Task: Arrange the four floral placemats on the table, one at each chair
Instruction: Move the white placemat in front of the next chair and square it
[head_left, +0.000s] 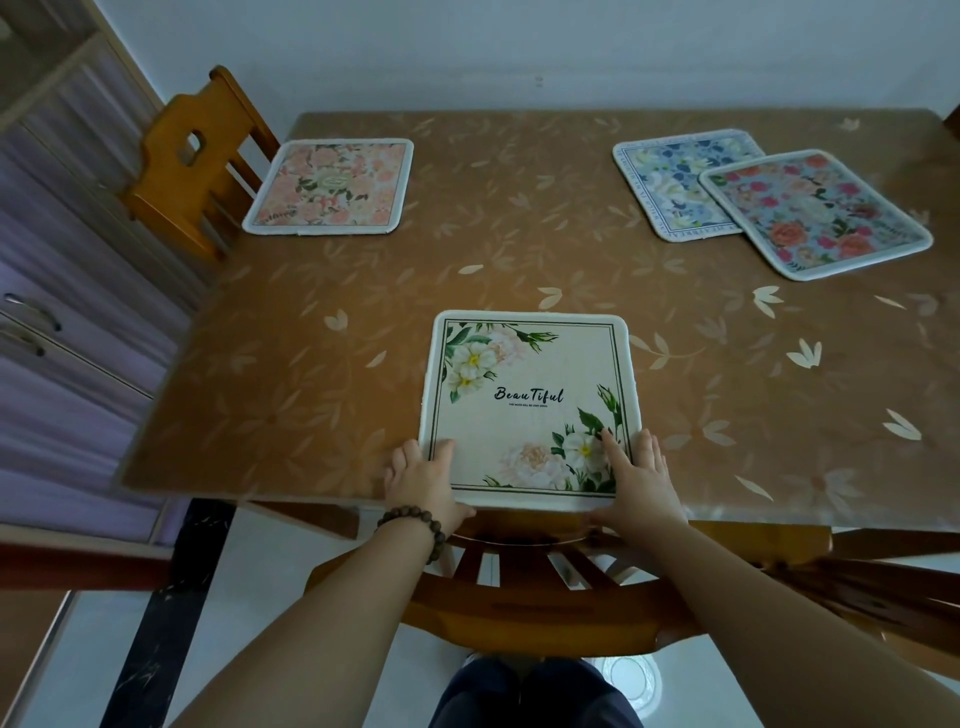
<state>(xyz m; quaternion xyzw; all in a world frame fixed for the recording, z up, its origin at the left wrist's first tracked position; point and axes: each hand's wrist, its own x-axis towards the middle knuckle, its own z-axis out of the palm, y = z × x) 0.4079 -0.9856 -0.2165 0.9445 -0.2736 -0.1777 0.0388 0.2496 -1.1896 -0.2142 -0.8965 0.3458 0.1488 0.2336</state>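
A cream placemat (527, 374) with white flowers and the word "Beautiful" lies at the table's near edge, above the near chair (524, 587). My left hand (423, 480) grips its near left corner, thumb on top. My right hand (641, 478) grips its near right corner. A pink floral placemat (332, 186) lies at the far left, beside the left chair (195, 156). At the far right a blue-and-white placemat (670, 176) lies partly under a red-rose placemat (815, 213).
The table (519, 249) has a brown leaf-patterned cover and stands against a white wall. A cabinet with purple doors (67, 291) stands to the left. Another chair's wood (893, 577) shows at the lower right. The floor is white tile.
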